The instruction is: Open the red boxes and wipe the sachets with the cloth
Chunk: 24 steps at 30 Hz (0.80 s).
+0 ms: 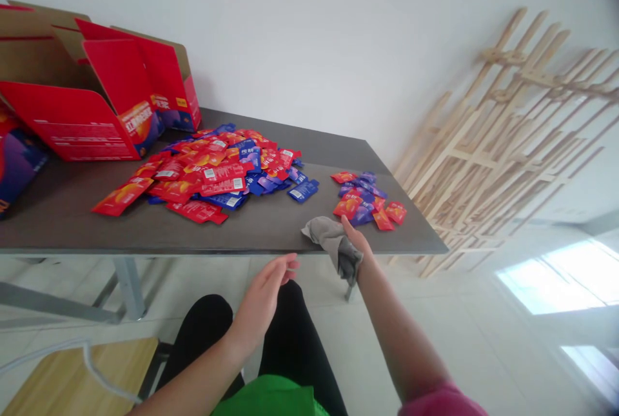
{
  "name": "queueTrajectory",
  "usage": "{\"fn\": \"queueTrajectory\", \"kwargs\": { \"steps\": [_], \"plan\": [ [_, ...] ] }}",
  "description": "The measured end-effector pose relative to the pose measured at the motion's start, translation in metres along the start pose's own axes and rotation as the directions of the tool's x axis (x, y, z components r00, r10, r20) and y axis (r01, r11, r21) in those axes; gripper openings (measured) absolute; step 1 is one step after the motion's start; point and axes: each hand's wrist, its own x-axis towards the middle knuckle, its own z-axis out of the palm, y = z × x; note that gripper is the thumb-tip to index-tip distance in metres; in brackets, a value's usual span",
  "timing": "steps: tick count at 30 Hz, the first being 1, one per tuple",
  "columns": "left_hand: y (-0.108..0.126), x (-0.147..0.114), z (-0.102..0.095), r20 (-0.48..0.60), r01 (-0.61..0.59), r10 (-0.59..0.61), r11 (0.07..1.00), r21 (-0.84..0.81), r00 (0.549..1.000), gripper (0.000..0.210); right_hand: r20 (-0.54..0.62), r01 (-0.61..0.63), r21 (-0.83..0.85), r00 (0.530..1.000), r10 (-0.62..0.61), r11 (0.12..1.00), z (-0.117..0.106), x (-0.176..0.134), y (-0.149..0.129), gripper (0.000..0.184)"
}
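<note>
Grey cloth point(333, 242) is held by the right hand point(360, 248), the left hand point(261, 297) half-curled and empty; the desk point(271, 232) is crowded by sachet piles point(213, 174) and an open red carton point(82, 122).

The dark grey tabletop point(271, 229) carries open red cartons point(84, 122) at its left end, a large heap of red and blue packets point(222, 172) beside them, and a smaller pile of red and purple packets point(363, 200) towards the right.

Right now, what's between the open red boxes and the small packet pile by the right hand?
A large heap of red and blue packets, then a narrow bare strip of tabletop; shown in the head view.
</note>
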Motion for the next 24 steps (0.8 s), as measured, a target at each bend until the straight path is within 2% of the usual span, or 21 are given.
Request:
{"fn": "queueTrajectory", "kwargs": {
  "steps": [2, 4, 7, 9, 11, 13, 14, 15, 17, 19, 22, 24],
  "plan": [
    [-0.001, 0.003, 0.000, -0.004, -0.003, 0.003, 1.000, 0.019, 1.000, 0.049, 0.000, 0.012, 0.060, 1.000, -0.012, 0.998, 0.015, -0.019, -0.001, 0.061],
    [-0.003, 0.008, 0.002, 0.013, -0.046, 0.045, 0.997, 0.064, 0.999, 0.059, 0.009, 0.039, 0.187, 0.999, -0.041, 0.982, 0.036, -0.050, -0.003, 0.058],
    [-0.007, 0.016, 0.007, 0.075, -0.150, 0.143, 0.983, 0.102, 0.987, 0.098, 0.165, 0.045, 0.377, 0.980, -0.115, 0.925, 0.063, -0.090, -0.006, 0.052],
    [-0.006, 0.020, 0.005, 0.071, -0.165, 0.159, 0.982, 0.091, 0.985, 0.097, 0.262, 0.087, 0.398, 0.943, -0.204, 0.913, 0.071, -0.094, -0.007, 0.053],
    [-0.004, 0.023, -0.004, -0.027, -0.135, 0.137, 0.988, 0.068, 0.990, 0.074, 0.212, 0.237, 0.261, 0.932, -0.295, 0.936, 0.070, -0.075, -0.008, 0.058],
    [-0.002, 0.025, -0.015, -0.159, -0.098, 0.102, 0.995, 0.032, 0.982, 0.056, 0.054, 0.398, -0.087, 0.917, -0.395, 0.913, 0.067, -0.037, -0.013, 0.057],
    [-0.001, 0.026, -0.020, -0.211, -0.087, 0.086, 0.996, 0.004, 0.974, 0.052, 0.009, 0.421, -0.334, 0.896, -0.443, 0.844, 0.067, -0.016, -0.016, 0.051],
    [-0.001, 0.026, -0.023, -0.243, -0.081, 0.071, 0.996, -0.030, 0.967, 0.051, 0.044, 0.426, -0.541, 0.875, -0.481, 0.725, 0.069, 0.005, -0.021, 0.046],
    [-0.001, 0.023, -0.025, -0.243, -0.070, 0.043, 0.992, -0.102, 0.969, 0.049, 0.114, 0.459, -0.614, 0.857, -0.503, 0.642, 0.080, 0.041, -0.029, 0.043],
    [-0.002, 0.019, -0.022, -0.224, -0.051, 0.013, 0.985, -0.164, 0.974, 0.049, 0.184, 0.495, -0.634, 0.843, -0.506, 0.594, 0.095, 0.063, -0.036, 0.042],
    [-0.003, 0.009, -0.020, -0.243, -0.036, -0.015, 0.978, -0.203, 0.970, 0.049, 0.256, 0.528, -0.658, 0.827, -0.500, 0.537, 0.112, 0.072, -0.038, 0.037],
    [-0.003, 0.002, -0.024, -0.257, -0.040, -0.014, 0.978, -0.203, 0.966, 0.049, 0.288, 0.548, -0.665, 0.815, -0.502, 0.507, 0.114, 0.065, -0.033, 0.032]
  ]
}}
